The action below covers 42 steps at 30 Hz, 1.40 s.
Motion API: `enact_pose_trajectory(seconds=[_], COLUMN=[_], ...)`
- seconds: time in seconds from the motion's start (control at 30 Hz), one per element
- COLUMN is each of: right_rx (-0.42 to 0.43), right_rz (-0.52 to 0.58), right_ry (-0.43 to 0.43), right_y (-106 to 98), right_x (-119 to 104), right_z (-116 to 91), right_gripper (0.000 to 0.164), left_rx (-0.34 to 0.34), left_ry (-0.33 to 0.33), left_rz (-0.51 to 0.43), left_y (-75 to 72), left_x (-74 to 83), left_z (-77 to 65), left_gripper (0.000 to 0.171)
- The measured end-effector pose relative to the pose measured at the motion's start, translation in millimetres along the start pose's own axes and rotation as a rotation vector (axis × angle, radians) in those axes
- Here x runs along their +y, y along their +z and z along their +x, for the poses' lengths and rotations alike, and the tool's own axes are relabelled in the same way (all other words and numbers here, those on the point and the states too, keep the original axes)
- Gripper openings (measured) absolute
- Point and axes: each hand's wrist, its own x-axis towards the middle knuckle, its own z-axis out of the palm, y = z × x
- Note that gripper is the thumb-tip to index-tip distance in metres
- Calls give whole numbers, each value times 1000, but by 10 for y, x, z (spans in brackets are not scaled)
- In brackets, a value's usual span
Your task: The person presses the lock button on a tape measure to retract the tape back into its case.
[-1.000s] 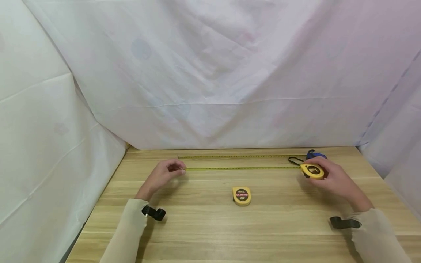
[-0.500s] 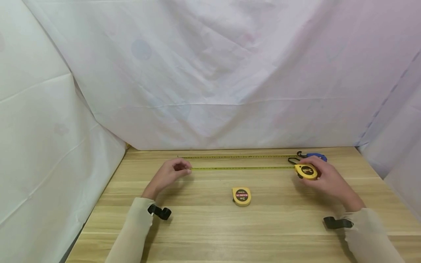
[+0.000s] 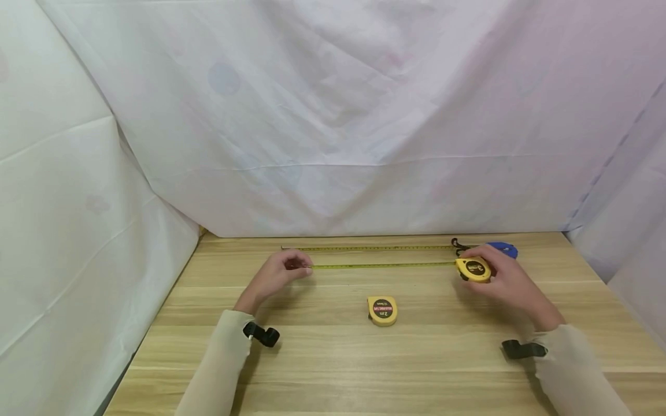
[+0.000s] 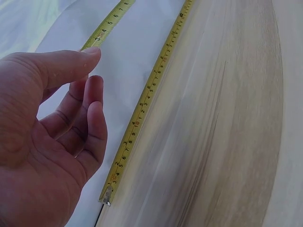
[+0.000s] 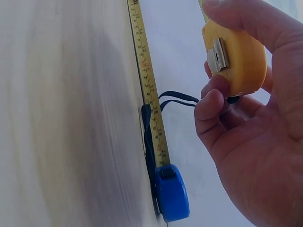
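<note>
Left hand [image 3: 276,277] has the blade [image 3: 380,266] pinched near its end, thumb on fingers. Right hand [image 3: 512,283] is curled round the yellow tape [image 3: 473,270], label showing a big 3, just in front of the blue tape [image 3: 503,249]. The other yellow one [image 3: 383,311], between the hands but closer in, reads "2m", "MEASURING TAPE", "12.5mm".

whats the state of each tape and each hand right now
Held yellow tape: blade partly out, stretched between both hands
2m tape: lying label up on the table, no blade showing
Blue tape: on the table, blade drawn out
Left hand: pinching the held blade near its end
Right hand: gripping the held tape's case
</note>
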Motion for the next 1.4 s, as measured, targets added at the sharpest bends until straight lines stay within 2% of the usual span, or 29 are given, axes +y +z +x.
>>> enact_pose_trajectory(seconds=[0.2,0.4,0.8,1.0,1.4], right_rx=[-5,-5,-40,-55,-91], right_rz=[-23,-42,-43,-28,9], right_ry=[4,-39,-42,-68,-58], right_y=[49,87,184,268,429], right_x=[-45,-53,-146,-195,-315], right_z=[51,89,171,233,330], right_gripper=[55,58,53,51,51], left_rx=[-9,-16,-23,-39,-61], left_ry=[-2,19,-7,18,66], left_rz=[-2,-14,-8,8,15], left_y=[52,112,226,277,393], left_x=[19,38,80,106,168], left_z=[33,70,152,206,281], left_gripper=[9,8,10,9,10])
